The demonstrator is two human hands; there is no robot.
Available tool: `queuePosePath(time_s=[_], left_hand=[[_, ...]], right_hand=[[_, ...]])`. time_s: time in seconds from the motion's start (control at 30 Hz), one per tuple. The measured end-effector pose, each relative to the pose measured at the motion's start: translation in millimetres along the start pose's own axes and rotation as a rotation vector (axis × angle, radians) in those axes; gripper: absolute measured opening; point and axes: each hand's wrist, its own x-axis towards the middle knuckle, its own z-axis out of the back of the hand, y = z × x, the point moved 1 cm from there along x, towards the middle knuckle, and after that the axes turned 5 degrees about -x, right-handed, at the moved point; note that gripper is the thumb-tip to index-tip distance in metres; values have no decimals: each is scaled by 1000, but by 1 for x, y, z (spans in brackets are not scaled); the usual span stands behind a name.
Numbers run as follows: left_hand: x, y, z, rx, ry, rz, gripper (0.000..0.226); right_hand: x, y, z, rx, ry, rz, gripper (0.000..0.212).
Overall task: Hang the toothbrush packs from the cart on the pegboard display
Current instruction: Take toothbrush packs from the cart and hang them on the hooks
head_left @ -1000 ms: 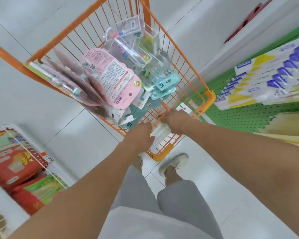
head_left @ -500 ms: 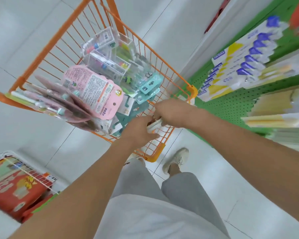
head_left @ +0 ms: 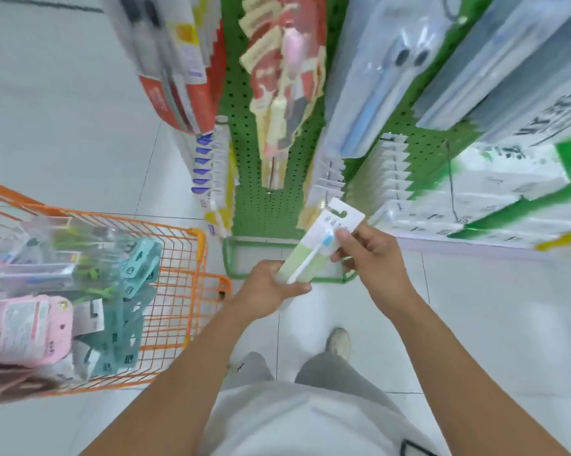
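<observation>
With the left hand (head_left: pixel 271 287) gripping the toothbrush pack (head_left: pixel 317 245) at its foot and the right hand (head_left: pixel 373 255) pinching its top, aim the hang-hole squarely at a free peg on the green pegboard (head_left: pixel 264 199).

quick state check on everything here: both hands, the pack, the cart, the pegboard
left hand: grips the lower end of the pack
right hand: pinches the pack near its top
toothbrush pack: held between both hands, not hung, hang hole up
cart: still loaded with packs
pegboard: green, hung with packs, bare strip in the middle
</observation>
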Motion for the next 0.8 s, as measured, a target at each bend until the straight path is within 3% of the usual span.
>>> queuePosePath(time_s=[0.17, 0.23, 0.33, 0.47, 0.53, 0.67, 0.8], left_hand=[[31, -14, -104, 61, -7, -16, 21], [38, -17, -129, 38, -5, -51, 22], [54, -29, -157, -12, -126, -85, 7], [71, -40, -166, 80, -269, -147, 14], [81, -44, -167, 109, -315, -108, 7], [100, -44, -169, 158, -347, -25, 2], [109, -40, -172, 171, -351, 25, 13]], right_hand=[[19, -40, 95, 60, -22, 67, 11], [28, -56, 116, 57, -4, 57, 22], [51, -78, 147, -15, 61, 62, 31], [82, -89, 154, 22, 75, 36, 20], [95, -93, 152, 31, 76, 15, 21], [113, -103, 148, 28, 74, -18, 25], [123, -112, 145, -4, 99, -21, 28]])
